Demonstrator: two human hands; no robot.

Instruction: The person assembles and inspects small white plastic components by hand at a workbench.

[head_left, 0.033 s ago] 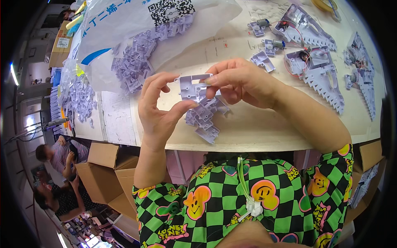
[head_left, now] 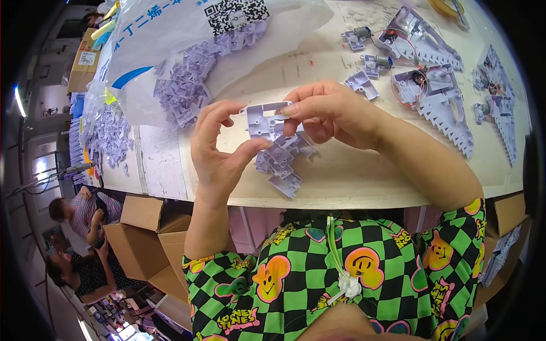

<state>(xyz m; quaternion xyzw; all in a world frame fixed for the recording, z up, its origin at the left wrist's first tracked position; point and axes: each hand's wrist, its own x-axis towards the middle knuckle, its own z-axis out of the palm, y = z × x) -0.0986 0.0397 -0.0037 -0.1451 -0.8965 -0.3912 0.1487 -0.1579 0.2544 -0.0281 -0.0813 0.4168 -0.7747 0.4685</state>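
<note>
The room (head_left: 54,91) is at the far left, with two people (head_left: 108,213) in it; the wide, pale counter (head_left: 352,182) has a big see-through bag (head_left: 296,34) at the back; an open brown box (head_left: 128,244) is off its near left side; toothed parts (head_left: 449,122) lie at the right; a big pile (head_left: 185,85) of small light purple bits is by the bag, and a little heap (head_left: 278,162) is near the front edge; one light purple piece (head_left: 259,122) is up in the middle, over the heap; the left hand (head_left: 213,148) pinches its left side, and the right hand (head_left: 341,113) nips its right end; this looks like the holding-and-fitting step; it seems to call for steady fingers and a soft squeeze.
</note>
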